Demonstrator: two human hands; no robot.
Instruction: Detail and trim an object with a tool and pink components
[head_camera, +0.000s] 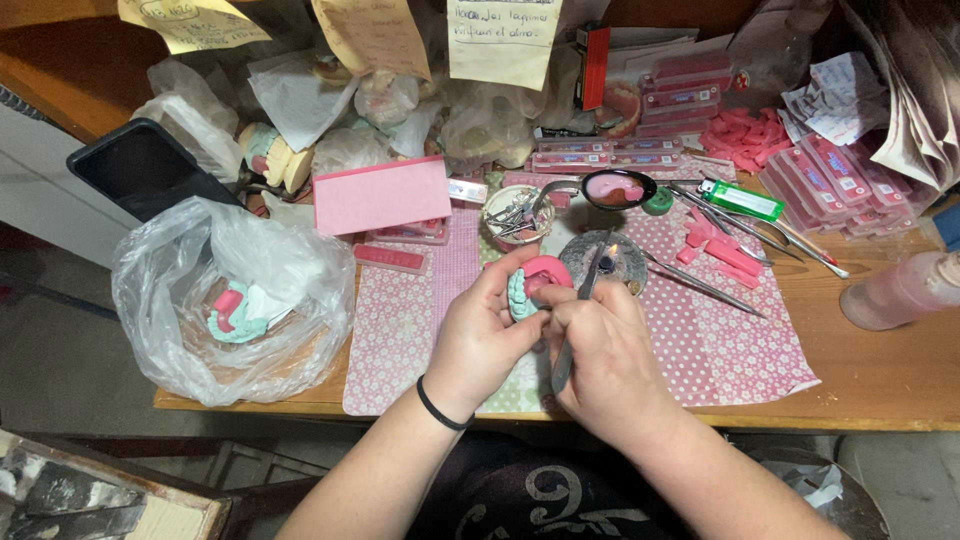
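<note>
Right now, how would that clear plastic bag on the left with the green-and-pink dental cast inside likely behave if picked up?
The clear plastic bag looks thin and crumpled, so it is probably floppy and would sag. The dental cast inside looks solid, so its weight would likely drop to the bottom. It overhangs the table edge, so a push might tip it off.

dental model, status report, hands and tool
Left hand holds dental model. Right hand grips metal tool, tip at pink wax. Nothing between.

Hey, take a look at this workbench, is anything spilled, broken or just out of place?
Nothing looks spilled or broken. The left hand holds a green and pink dental model; the right hand works on it with a metal tool. One oddity: a small flame burns close to loose plastic bags and paper notes.
</note>
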